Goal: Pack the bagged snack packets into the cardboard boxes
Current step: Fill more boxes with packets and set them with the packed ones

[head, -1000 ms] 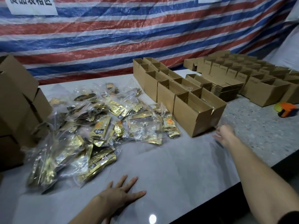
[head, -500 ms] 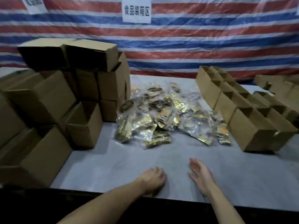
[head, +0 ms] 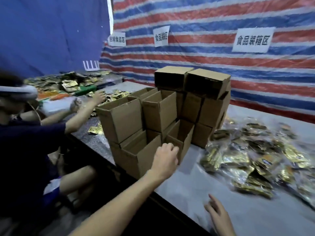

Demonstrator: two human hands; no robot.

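The left hand [head: 166,156] reaches forward to the open brown cardboard box [head: 188,142] at the front of a stack of brown cardboard boxes [head: 209,86]. Its fingers are curled against that box's near rim, but I cannot tell whether they clasp the rim or only touch it. The right hand [head: 219,217] hovers low over the near edge of the pale grey desk [head: 187,188], with its fingers straight and slightly spread, holding nothing.

The stack stands on the left part of the desk. Some boxes have open tops and two closed ones lie on top at the back. The heap of gold snack packets in clear plastic bags [head: 255,160] lies on the desk just to the right of the stack, outside the boxes.

At the left, another person in a dark shirt [head: 25,142] stretches an arm over a dark speckled desk [head: 92,138] strewn with loose gold packets [head: 117,94]. A red, white and blue striped tarpaulin [head: 221,14] hangs behind, bearing white paper signs [head: 252,40].
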